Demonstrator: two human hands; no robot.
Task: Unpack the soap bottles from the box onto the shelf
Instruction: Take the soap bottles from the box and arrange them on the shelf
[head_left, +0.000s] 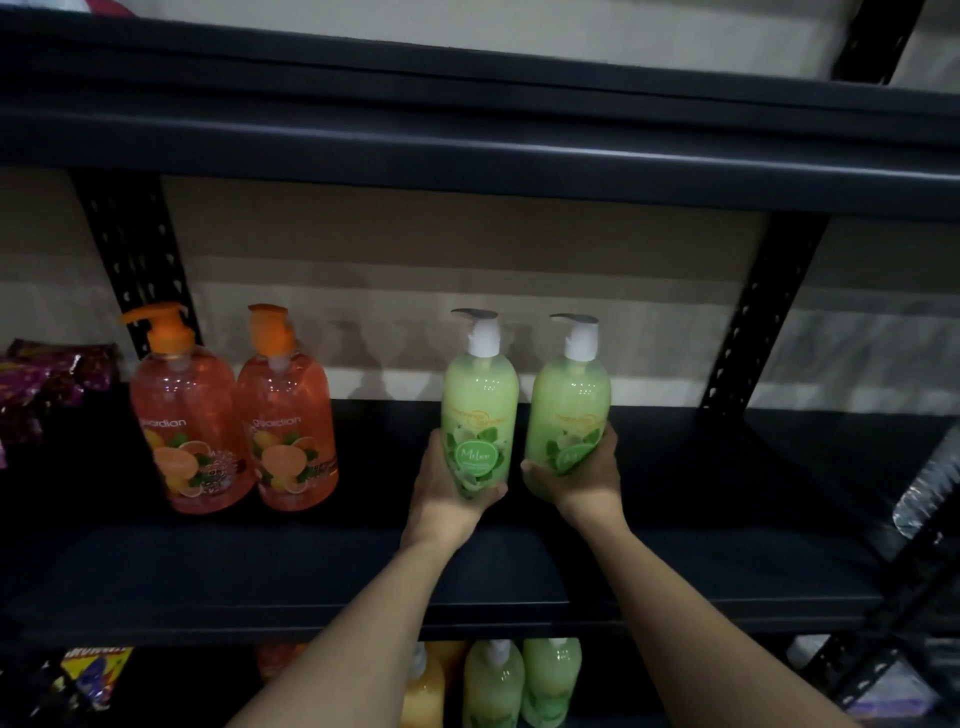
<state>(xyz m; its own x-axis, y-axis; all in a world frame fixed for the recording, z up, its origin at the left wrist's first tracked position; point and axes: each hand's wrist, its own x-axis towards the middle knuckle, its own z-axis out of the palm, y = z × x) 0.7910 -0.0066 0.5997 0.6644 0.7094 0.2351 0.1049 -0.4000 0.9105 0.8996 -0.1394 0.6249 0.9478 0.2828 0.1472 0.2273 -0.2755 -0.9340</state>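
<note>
Two green melon soap bottles held upright over dark shelf (701, 571), side by side, white pumps up; left green bottle (480, 410) gripped low by left hand (449, 493), fingers curled round base; right green bottle (569, 405) gripped low by right hand (579, 480), thumb laid across label; contact of bases with shelf cannot be told. Left orange bottle (182, 415) stood touching right orange bottle (285, 415) on same shelf, well left of hands. Purple snack packets (47, 384) seen at far left; lower green bottles (493, 680) seen on level below.
</note>
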